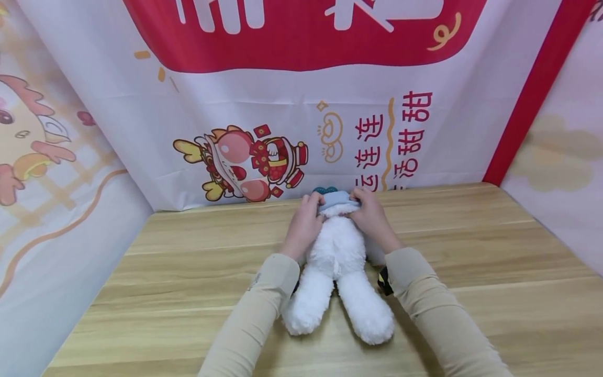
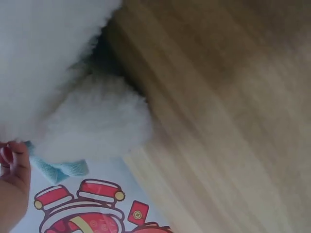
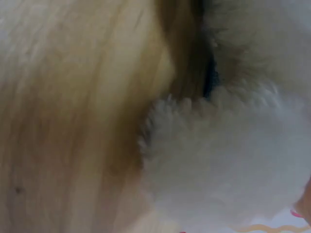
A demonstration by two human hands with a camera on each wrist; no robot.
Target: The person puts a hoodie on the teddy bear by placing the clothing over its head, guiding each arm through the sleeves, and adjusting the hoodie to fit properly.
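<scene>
A fluffy white plush toy lies on the wooden table, its two legs pointing toward me. Across its far, upper end runs a band of light blue cloth. My left hand grips the left end of this cloth with curled fingers. At the right end, my right hand pinches the cloth the same way. A teal stitched piece peeks out just past the cloth. In the left wrist view, fuzzy blue cloth shows near the fingers. White plush arm fur fills much of the right wrist view.
The wooden table spreads out on both sides of the toy. A white and red printed cloth backdrop hangs right behind the table's far edge. More printed cloth hangs at the left and right.
</scene>
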